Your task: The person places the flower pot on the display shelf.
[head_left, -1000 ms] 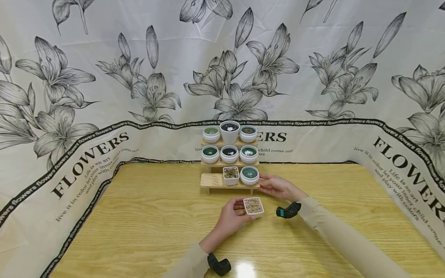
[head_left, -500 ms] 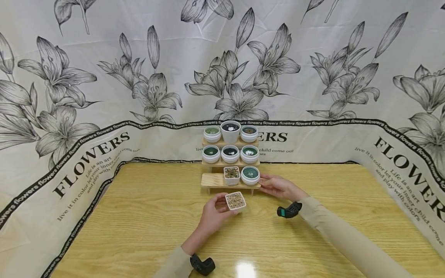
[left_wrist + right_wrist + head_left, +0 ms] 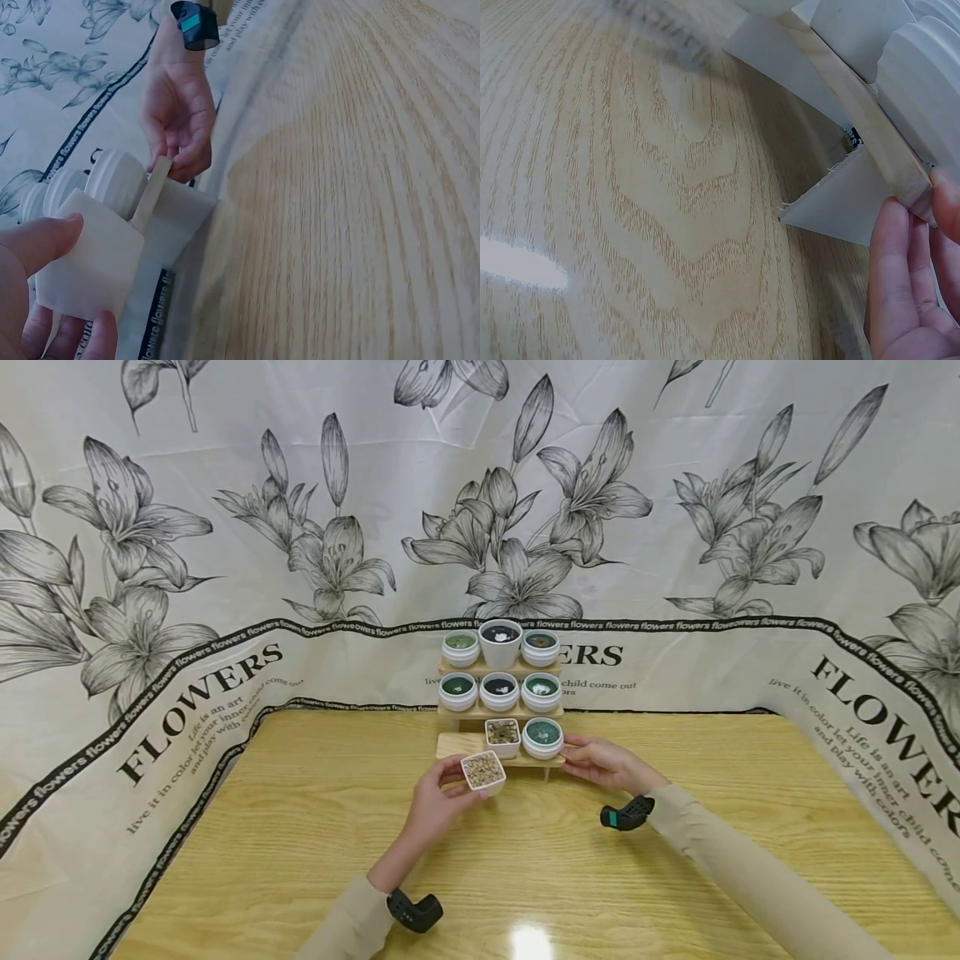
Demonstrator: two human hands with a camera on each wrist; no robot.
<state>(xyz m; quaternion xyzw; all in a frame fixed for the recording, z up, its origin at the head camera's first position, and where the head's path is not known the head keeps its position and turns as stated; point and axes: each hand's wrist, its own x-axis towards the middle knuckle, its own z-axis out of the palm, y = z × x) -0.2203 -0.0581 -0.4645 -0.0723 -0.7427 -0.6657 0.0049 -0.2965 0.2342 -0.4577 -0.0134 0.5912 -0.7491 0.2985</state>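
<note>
My left hand grips a small square white pot filled with tan gravel, thumb on one side and fingers on the other. It hovers at the front of the lowest tier of a stepped wooden rack, partly covering that board's front edge. On the same tier sit a square pot of darker pebbles and a round white pot with a green top. My right hand pinches the tier's right end; in the right wrist view the thumb lies over the wooden board and fingers under it.
Three round white pots fill the middle tier, among them a dark-topped pot. The top tier bears three more, with a taller pot in the centre. Behind hangs a flower-printed cloth; the wooden table spreads in front.
My left hand has carried the gravel pot leftward and away from me, up to the lowest tier's front. The right hand has stayed at the board's end.
</note>
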